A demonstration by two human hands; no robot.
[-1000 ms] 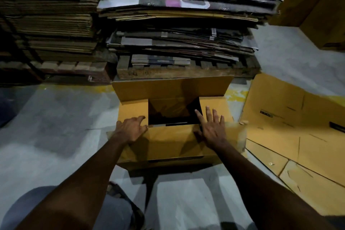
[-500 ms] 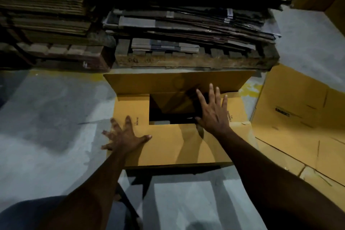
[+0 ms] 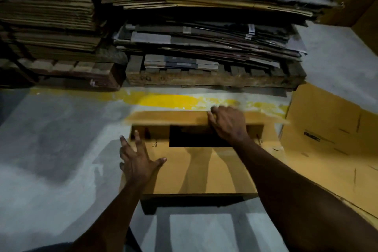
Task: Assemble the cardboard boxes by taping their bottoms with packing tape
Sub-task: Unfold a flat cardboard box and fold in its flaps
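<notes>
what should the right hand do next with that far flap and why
Probably fold the far flap down toward the near flap: the right hand grips its edge, the left hand presses the near flap flat, and a dark gap is open between them.

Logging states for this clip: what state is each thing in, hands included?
cardboard box: on the floor, bottom unclosed, no tape visible.
near flap: folded flat.
far flap: tilted, not yet down.
left hand: spread flat on the box.
right hand: grips the far flap's edge.
flattened carton: lying unassembled at right.
cardboard stacks: flat on pallets.
</notes>
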